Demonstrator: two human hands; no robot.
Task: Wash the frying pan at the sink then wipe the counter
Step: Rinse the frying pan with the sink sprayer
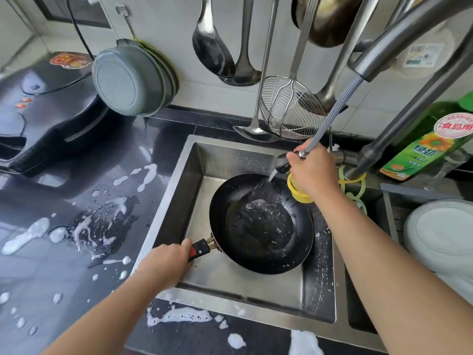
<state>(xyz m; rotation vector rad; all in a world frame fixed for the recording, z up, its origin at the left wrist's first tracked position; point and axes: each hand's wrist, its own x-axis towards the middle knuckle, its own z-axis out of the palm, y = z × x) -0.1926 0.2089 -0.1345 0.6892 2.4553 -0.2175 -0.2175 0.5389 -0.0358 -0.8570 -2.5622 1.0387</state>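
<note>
A black frying pan (pixel 261 226) sits tilted inside the steel sink (pixel 169 201), wet, with suds on its surface. My left hand (pixel 166 262) grips its black and red handle at the sink's left wall. My right hand (pixel 313 170) holds the pull-out spray head (pixel 281 163) on its braided hose above the pan's far rim. Water streams from the head into the pan. The dark counter (pixel 51 278) left of the sink carries patches of white foam (pixel 25 239) and water.
Ladles, a wire skimmer (pixel 289 108) and a wok hang on the wall behind the sink. Grey basins (pixel 128 78) lean at the back left beside a black appliance (pixel 43 114). A green detergent bottle (pixel 425 147) stands at the right. White plates (pixel 440 231) sit in the right basin.
</note>
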